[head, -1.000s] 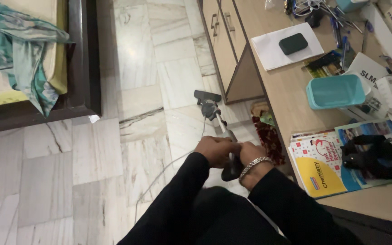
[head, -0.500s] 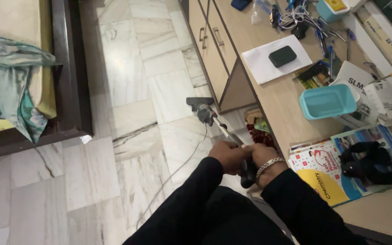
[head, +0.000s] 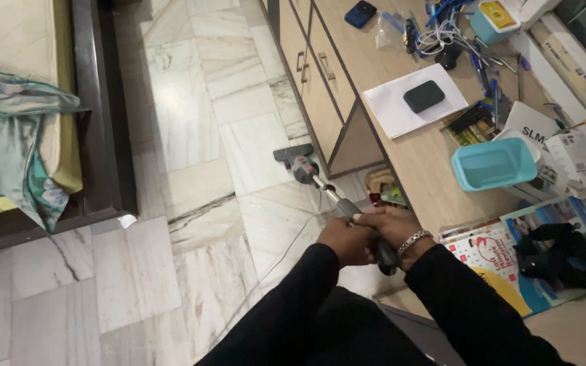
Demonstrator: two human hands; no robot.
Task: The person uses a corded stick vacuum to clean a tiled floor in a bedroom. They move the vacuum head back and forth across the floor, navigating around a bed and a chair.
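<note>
We grip the vacuum (head: 327, 190) with both hands: our left hand (head: 344, 240) is wrapped tight round its dark handle, and our right hand (head: 392, 228), a bracelet at the wrist, is closed over the same grip just beside it. Its metal tube runs forward from our hands to a grey head on the marble floor (head: 191, 102). To the right of our hands, a teal tub (head: 493, 165) sits on the desk (head: 415, 146); its contents can't be made out. A bed (head: 35, 115) lies well to the left.
</note>
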